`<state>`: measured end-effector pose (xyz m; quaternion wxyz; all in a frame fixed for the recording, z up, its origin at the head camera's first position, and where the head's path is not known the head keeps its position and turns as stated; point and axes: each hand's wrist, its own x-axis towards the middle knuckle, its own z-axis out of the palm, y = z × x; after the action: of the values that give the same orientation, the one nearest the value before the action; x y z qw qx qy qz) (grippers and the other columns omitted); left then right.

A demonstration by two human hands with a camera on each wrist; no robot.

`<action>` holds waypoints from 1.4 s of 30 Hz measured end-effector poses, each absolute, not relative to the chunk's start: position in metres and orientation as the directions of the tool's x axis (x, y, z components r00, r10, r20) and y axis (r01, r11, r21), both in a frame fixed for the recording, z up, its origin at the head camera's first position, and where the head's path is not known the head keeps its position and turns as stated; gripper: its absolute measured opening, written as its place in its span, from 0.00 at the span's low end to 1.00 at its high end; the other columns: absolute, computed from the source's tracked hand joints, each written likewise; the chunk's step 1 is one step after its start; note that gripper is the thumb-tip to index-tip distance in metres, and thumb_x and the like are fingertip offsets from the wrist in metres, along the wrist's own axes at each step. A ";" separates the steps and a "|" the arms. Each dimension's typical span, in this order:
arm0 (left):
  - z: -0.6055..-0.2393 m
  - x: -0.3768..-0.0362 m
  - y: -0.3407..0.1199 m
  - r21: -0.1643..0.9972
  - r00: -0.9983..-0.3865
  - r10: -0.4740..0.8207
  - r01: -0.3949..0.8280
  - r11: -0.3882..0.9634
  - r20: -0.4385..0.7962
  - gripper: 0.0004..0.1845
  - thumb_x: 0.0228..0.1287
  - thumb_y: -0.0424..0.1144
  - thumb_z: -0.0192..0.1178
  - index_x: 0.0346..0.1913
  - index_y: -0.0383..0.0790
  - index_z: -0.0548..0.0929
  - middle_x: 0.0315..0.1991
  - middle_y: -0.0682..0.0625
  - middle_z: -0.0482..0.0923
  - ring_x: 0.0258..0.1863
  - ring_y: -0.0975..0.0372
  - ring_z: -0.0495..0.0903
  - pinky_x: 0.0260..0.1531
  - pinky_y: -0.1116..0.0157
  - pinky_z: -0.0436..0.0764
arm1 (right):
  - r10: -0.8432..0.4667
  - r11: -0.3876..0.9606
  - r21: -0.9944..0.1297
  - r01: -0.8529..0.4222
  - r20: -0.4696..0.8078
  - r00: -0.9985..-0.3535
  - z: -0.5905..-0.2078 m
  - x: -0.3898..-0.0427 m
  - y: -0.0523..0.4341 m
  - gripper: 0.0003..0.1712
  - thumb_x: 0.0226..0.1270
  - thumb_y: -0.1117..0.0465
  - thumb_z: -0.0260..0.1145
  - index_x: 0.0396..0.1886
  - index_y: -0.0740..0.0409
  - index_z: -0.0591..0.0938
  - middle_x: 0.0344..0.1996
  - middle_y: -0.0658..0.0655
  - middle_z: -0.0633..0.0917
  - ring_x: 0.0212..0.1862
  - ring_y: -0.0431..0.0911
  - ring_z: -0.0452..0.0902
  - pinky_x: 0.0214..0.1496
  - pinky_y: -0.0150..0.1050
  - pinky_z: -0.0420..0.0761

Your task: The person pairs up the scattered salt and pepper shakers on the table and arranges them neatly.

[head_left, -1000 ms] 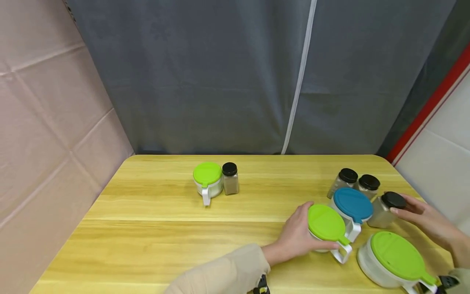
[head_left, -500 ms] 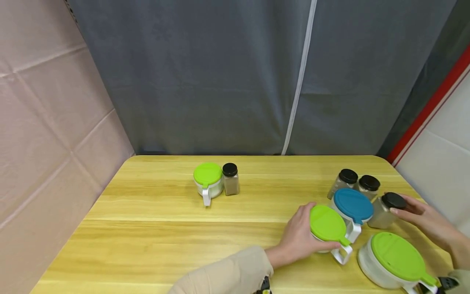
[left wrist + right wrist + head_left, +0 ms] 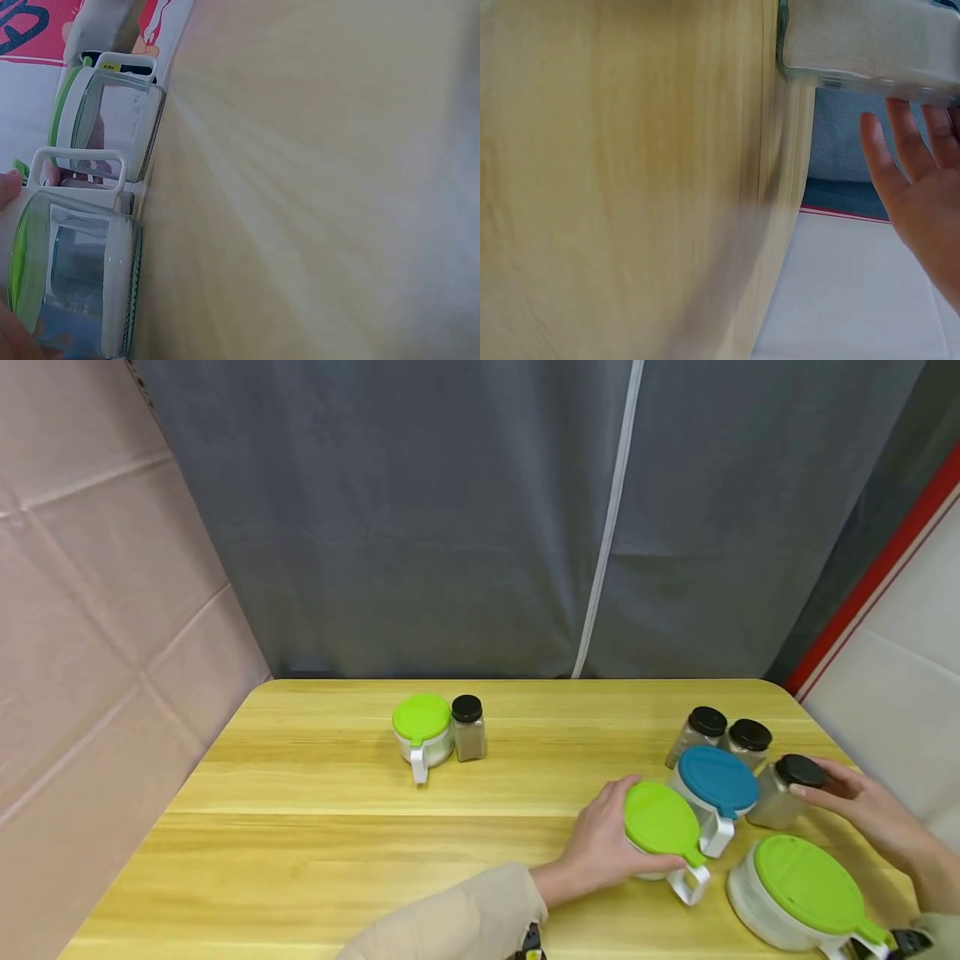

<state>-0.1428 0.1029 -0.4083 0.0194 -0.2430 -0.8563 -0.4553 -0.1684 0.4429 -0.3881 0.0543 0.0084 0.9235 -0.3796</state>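
On the right of the table my left hand (image 3: 609, 839) grips a glass jar with a green lid (image 3: 662, 818) and a white handle. In the left wrist view this jar (image 3: 82, 281) lies close to the camera, with a thumb near its handle. My right hand (image 3: 873, 814) holds a square, black-capped spice jar (image 3: 780, 793) near its cap, the thumb on the near side. The right wrist view has fingertips against the underside of the sideways-looking spice jar (image 3: 870, 41). Between both hands stands a blue-lidded jar (image 3: 717, 781) with a white handle.
A larger green-lidded pot (image 3: 806, 885) stands at the front right. Two black-capped jars, one left (image 3: 696, 735) and one right (image 3: 748, 743), stand behind the blue lid. Farther left, a small green-lidded jar (image 3: 422, 727) stands beside a spice jar (image 3: 468, 731). A grey curtain (image 3: 450, 527) hangs behind.
The green-lidded jar in my left hand has shifted slightly left, a little away from the blue-lidded jar. My right hand keeps its hold on the spice jar. The head view has moved slightly.
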 end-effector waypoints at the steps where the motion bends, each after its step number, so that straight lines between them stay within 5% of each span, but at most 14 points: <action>1: -0.408 -0.143 0.102 0.774 -0.881 0.401 0.432 0.462 0.252 0.47 0.33 0.59 0.70 0.60 0.53 0.60 0.49 0.60 0.66 0.43 0.69 0.68 0.39 0.70 0.70 | -0.034 0.715 -0.697 0.047 -0.102 -0.994 -0.387 -0.167 0.441 0.40 0.64 0.51 0.55 0.61 0.78 0.52 0.51 0.70 0.66 0.34 0.22 0.64 0.36 0.42 0.72; 8: -0.407 -0.142 0.090 0.791 -0.876 0.420 0.426 0.440 0.238 0.46 0.33 0.57 0.71 0.60 0.53 0.61 0.49 0.61 0.66 0.43 0.68 0.68 0.39 0.70 0.70 | -0.026 0.738 -0.674 0.029 -0.072 -0.997 -0.378 -0.162 0.433 0.40 0.64 0.52 0.56 0.60 0.80 0.53 0.49 0.70 0.66 0.33 0.22 0.64 0.31 0.32 0.71; 13: -0.404 -0.142 0.080 0.771 -0.863 0.440 0.450 0.450 0.247 0.47 0.33 0.58 0.71 0.60 0.53 0.61 0.50 0.61 0.66 0.44 0.68 0.68 0.39 0.69 0.69 | -0.010 0.750 -0.660 0.045 -0.079 -0.997 -0.376 -0.157 0.432 0.42 0.64 0.51 0.55 0.61 0.80 0.51 0.51 0.75 0.62 0.32 0.20 0.60 0.34 0.42 0.72; 16: -0.402 -0.142 0.073 0.754 -0.843 0.471 0.482 0.447 0.260 0.47 0.33 0.57 0.71 0.60 0.53 0.60 0.50 0.61 0.66 0.44 0.69 0.67 0.40 0.69 0.69 | 0.007 0.761 -0.647 0.049 -0.067 -0.998 -0.374 -0.155 0.432 0.42 0.64 0.51 0.56 0.60 0.80 0.52 0.50 0.75 0.63 0.32 0.20 0.59 0.32 0.39 0.72; 20: -0.400 -0.143 0.062 0.721 -0.809 0.521 0.529 0.447 0.271 0.48 0.34 0.57 0.70 0.61 0.53 0.59 0.51 0.60 0.66 0.45 0.70 0.68 0.43 0.68 0.69 | 0.021 0.761 -0.646 0.063 -0.073 -0.997 -0.372 -0.152 0.433 0.42 0.64 0.50 0.55 0.61 0.80 0.51 0.52 0.78 0.60 0.43 0.48 0.70 0.37 0.50 0.71; 23: -0.400 -0.143 0.053 0.708 -0.783 0.560 0.555 0.436 0.270 0.48 0.34 0.57 0.70 0.62 0.53 0.58 0.54 0.59 0.65 0.48 0.70 0.67 0.46 0.68 0.68 | 0.040 0.755 -0.650 0.089 -0.090 -0.995 -0.371 -0.150 0.434 0.44 0.64 0.49 0.54 0.61 0.80 0.48 0.54 0.82 0.55 0.50 0.73 0.54 0.39 0.62 0.64; 28: -0.399 -0.144 0.040 0.715 -0.755 0.607 0.565 0.411 0.248 0.48 0.36 0.57 0.70 0.63 0.53 0.57 0.55 0.59 0.64 0.49 0.69 0.67 0.46 0.69 0.67 | 0.092 0.758 -0.641 0.122 -0.081 -0.992 -0.368 -0.147 0.437 0.46 0.63 0.47 0.55 0.62 0.78 0.47 0.55 0.83 0.53 0.53 0.76 0.49 0.41 0.65 0.62; 31: -0.398 -0.145 0.031 0.725 -0.745 0.622 0.563 0.396 0.239 0.48 0.36 0.56 0.70 0.63 0.52 0.58 0.54 0.59 0.65 0.48 0.69 0.67 0.46 0.69 0.67 | 0.104 0.764 -0.635 0.112 -0.051 -0.993 -0.366 -0.144 0.439 0.45 0.62 0.48 0.57 0.63 0.77 0.49 0.56 0.78 0.60 0.54 0.69 0.58 0.41 0.59 0.68; 34: -0.396 -0.146 0.022 0.734 -0.736 0.635 0.562 0.381 0.235 0.48 0.36 0.55 0.70 0.62 0.51 0.58 0.53 0.58 0.65 0.48 0.69 0.68 0.46 0.70 0.68 | 0.107 0.762 -0.645 0.064 0.029 -0.994 -0.364 -0.142 0.442 0.42 0.60 0.50 0.60 0.63 0.72 0.55 0.47 0.49 0.75 0.45 0.39 0.72 0.36 0.39 0.74; 37: -0.394 -0.148 0.013 0.732 -0.725 0.646 0.572 0.370 0.241 0.48 0.35 0.54 0.71 0.62 0.50 0.58 0.53 0.57 0.66 0.47 0.69 0.68 0.46 0.70 0.68 | 0.116 0.755 -0.655 0.011 0.117 -0.986 -0.362 -0.138 0.442 0.38 0.58 0.54 0.62 0.63 0.67 0.59 0.38 0.32 0.69 0.41 0.29 0.69 0.38 0.33 0.73; 41: -0.390 -0.152 0.002 0.722 -0.710 0.658 0.590 0.362 0.250 0.49 0.34 0.53 0.72 0.62 0.50 0.58 0.53 0.56 0.66 0.48 0.68 0.68 0.47 0.69 0.67 | 0.092 0.695 -0.710 -0.113 0.244 -0.965 -0.357 -0.133 0.441 0.30 0.59 0.63 0.62 0.61 0.51 0.65 0.40 0.30 0.69 0.47 0.29 0.68 0.47 0.24 0.66; 42: -0.388 -0.153 -0.001 0.719 -0.705 0.663 0.595 0.360 0.252 0.49 0.34 0.53 0.72 0.63 0.50 0.58 0.53 0.56 0.66 0.48 0.68 0.68 0.47 0.69 0.67 | 0.087 0.672 -0.726 -0.146 0.273 -0.958 -0.354 -0.132 0.441 0.28 0.58 0.66 0.62 0.58 0.44 0.67 0.41 0.30 0.70 0.43 0.23 0.66 0.41 0.17 0.64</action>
<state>-0.1531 -0.0013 -0.3884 -0.0407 -0.3818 -0.8235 -0.4177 -0.1324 0.4410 -0.3544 -0.1440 -0.0162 0.9029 -0.4047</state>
